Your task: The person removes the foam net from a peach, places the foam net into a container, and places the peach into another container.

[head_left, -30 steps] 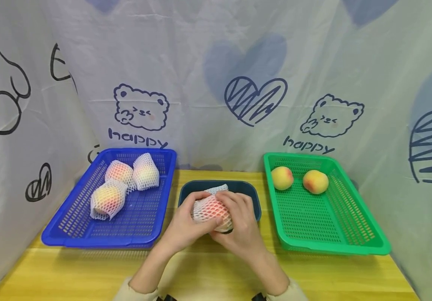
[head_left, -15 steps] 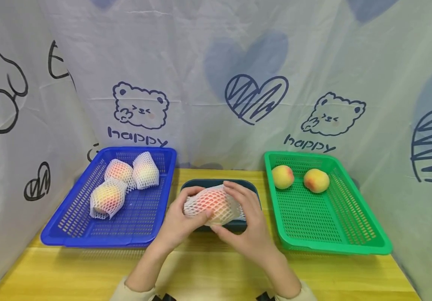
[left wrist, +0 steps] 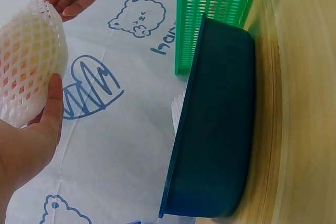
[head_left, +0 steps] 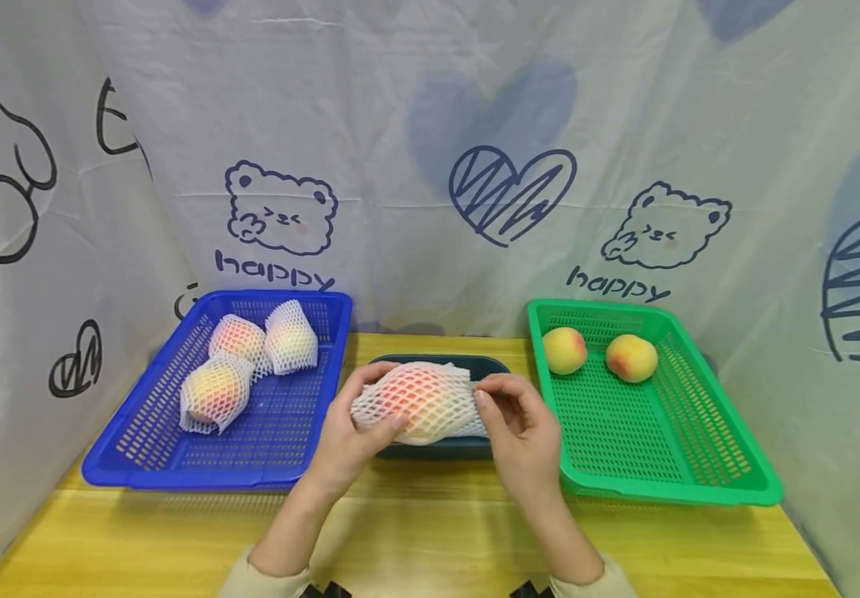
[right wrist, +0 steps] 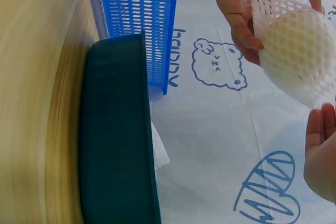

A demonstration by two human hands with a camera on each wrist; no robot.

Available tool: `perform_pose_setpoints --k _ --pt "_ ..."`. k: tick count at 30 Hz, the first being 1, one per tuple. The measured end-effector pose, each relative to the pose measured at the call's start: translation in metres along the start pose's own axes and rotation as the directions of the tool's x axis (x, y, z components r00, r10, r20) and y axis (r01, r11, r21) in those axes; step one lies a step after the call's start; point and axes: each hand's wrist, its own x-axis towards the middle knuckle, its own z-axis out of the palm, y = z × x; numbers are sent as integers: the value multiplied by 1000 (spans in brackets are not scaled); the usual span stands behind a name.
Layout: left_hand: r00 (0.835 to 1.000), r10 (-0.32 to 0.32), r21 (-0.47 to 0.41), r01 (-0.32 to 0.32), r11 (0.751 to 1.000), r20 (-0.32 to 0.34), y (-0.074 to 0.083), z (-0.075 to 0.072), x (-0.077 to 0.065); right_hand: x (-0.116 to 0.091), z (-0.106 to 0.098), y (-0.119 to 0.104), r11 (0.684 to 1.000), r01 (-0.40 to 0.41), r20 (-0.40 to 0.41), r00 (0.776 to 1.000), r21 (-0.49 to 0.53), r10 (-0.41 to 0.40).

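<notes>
With a clock laid over the table and twelve toward the curtain (head_left: 430, 299), the blue basket (head_left: 280, 423) sits at nine o'clock. Inside it three netted peaches (head_left: 214, 392) cluster from its middle toward one o'clock.

The left hand (head_left: 346, 438) grips a held peach (head_left: 418, 400), thumb on the near side, fingers going round behind. That fruit is up at the centre of the dial, wearing a foam net (left wrist: 34, 61). The dark tub (head_left: 437, 453) stands on the table (head_left: 430, 531) beyond and below it. The right hand (head_left: 528, 436) appears to pinch the net's three-o'clock end.

At three o'clock waits the green basket (head_left: 616, 432), with two bare peaches (head_left: 631, 359) near its ten and twelve.

To my eye, the step is fitting the net; the next move seems to want a gentle tug at that end while the left grip steadies the fruit.

Hands and fruit hide most of the tub's inside; only scraps of white mesh (left wrist: 178, 111) show past its rim. The left fingertips are hidden from above, and the right-wrist view cuts off part of the right hand.
</notes>
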Motion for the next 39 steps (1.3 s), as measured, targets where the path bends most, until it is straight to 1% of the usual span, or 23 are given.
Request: perform_pose_setpoints --k 2,6,8,11,13,18,22,26,29,31,34,36,39 --pt "1000 0 -4 0 1000 5 1 0 0 -2 -1 2 999 -51 12 999 -17 51" --pt "1000 13 5 -13 1000 28 1 -1 0 -3 -3 5 994 -89 54 994 -56 92" --pt "999 16 17 -16 1000 42 1 -1 0 -2 -3 6 994 -85 74 993 -65 90" --pt "998 1 36 -3 999 67 1 -3 0 -2 -4 8 996 -71 94 993 -60 77" --pt "997 -8 52 4 999 82 0 -3 1 -3 -4 9 997 -53 92 994 -51 58" --pt "993 -20 66 13 998 113 -2 -5 1 -3 -3 9 997 -52 75 996 -53 56" --pt "992 -44 96 32 995 117 -3 -5 1 -3 -3 8 998 -48 87 995 -45 52" --pt "991 -67 123 53 991 115 -3 -4 1 -3 -3 9 1000 -26 108 994 -14 28" --pt "991 -73 129 59 990 108 -3 -4 1 -4 -2 9 999 -35 124 992 -8 35" --pt "992 -73 130 59 990 101 -3 -5 1 -4 -2 9 999 -53 138 989 -8 54" --pt "993 -69 139 56 989 91 -3 -5 1 -4 -1 8 994 -109 162 980 -30 112" --pt "994 -67 147 53 988 87 -3 -6 1 -5 0 7 985 -168 180 968 -39 173" --pt "995 -64 154 51 987 81 -3 -6 1 -4 1 6 964 -259 207 942 -59 265"
